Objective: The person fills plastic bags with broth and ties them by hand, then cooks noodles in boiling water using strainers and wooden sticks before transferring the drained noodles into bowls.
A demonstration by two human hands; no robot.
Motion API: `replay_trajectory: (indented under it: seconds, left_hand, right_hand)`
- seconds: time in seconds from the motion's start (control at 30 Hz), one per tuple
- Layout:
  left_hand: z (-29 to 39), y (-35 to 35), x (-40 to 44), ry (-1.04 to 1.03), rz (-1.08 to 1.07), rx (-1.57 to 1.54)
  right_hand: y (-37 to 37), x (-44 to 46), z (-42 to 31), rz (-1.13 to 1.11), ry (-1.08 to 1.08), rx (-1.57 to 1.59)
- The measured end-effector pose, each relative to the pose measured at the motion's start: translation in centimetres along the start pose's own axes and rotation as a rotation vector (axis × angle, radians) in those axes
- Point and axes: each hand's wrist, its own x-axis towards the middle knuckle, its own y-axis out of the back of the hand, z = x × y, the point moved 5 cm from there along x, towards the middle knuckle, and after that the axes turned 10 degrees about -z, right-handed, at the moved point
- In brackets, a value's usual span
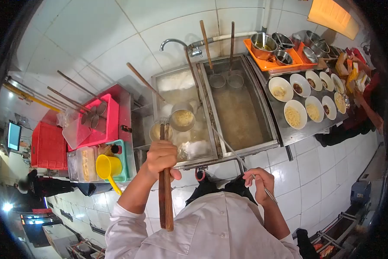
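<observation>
My left hand (162,157) is wrapped round the wooden handles of two noodle strainers. Their round baskets are over the foamy left vat (209,142): one strainer basket (183,118) holds pale noodles, and a second basket (156,131) beside it is partly hidden behind the handles. In my right hand (259,184), closed fingers grip a long thin metal rod (232,152) that slants up and left to the divider between the vats. Whether it is chopsticks or a utensil handle, I cannot tell.
A right vat (241,116) of cloudy water holds two strainers (217,80). Several white bowls (295,114), some with noodles, stand on the steel counter at right, near a person's arm (368,105). A pink bin (103,125) and yellow scoop (109,167) are at left.
</observation>
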Motion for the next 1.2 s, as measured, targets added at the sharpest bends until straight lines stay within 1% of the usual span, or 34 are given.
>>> replay_trajectory:
  seconds: [0.07, 0.17, 0.23, 0.3, 0.57, 0.67, 0.77, 0.8, 0.9, 0.93, 1.0, 1.03, 1.1, 1.2]
  left_hand:
    - [-0.5, -0.7, -0.4, -0.004, -0.007, 0.015]
    - [-2.9, -2.4, -1.9, 0.043, -0.041, 0.051]
    - [-3.9, -3.1, -1.8, 0.106, 0.021, 0.021]
    - [-3.8, -4.0, -1.7, 0.106, 0.009, 0.022]
    - [-3.3, -5.8, -0.5, 0.119, -0.026, 0.071]
    - [-2.9, -5.9, 1.8, 0.118, 0.006, 0.082]
    - [-2.2, -5.3, 4.4, 0.062, 0.027, 0.057]
    - [-1.7, -5.1, 5.5, 0.084, 0.046, 0.087]
    - [0.4, -5.1, 10.3, 0.152, 0.068, 0.114]
    - [0.7, -5.6, 11.5, 0.131, 0.054, 0.084]
    - [0.9, -7.1, 14.1, 0.059, 0.056, 0.057]
    - [0.5, -8.1, 15.0, 0.058, 0.054, 0.058]
    - [-0.4, -10.2, 16.4, -0.009, 0.046, -0.079]
    - [-2.5, -13.7, 18.3, -0.032, 0.048, -0.174]
  right_hand:
    - [1.4, -0.3, 1.0, 0.041, 0.007, -0.034]
    - [3.3, -0.5, 2.5, 0.098, -0.018, -0.032]
    - [4.6, -0.6, 2.9, 0.089, -0.002, -0.019]
    - [5.6, -0.9, 3.4, 0.089, 0.007, -0.117]
    - [9.0, -1.5, 4.5, 0.102, -0.012, -0.037]
    - [10.5, -1.7, 5.1, 0.128, -0.025, 0.008]
    - [12.6, -1.8, 5.6, 0.170, -0.043, 0.079]
    - [13.4, -1.9, 5.7, 0.194, -0.038, 0.125]
    - [15.8, -2.0, 4.4, 0.246, -0.033, 0.116]
    - [16.5, -1.9, 4.0, 0.253, -0.010, 0.054]
    - [17.9, -2.0, 2.8, 0.273, 0.008, 0.052]
    - [18.6, -2.1, 2.1, 0.296, 0.024, 0.049]
    - [19.7, -2.4, 0.8, 0.318, 0.044, 0.063]
    - [21.2, -3.4, -0.5, 0.393, 0.065, 0.082]
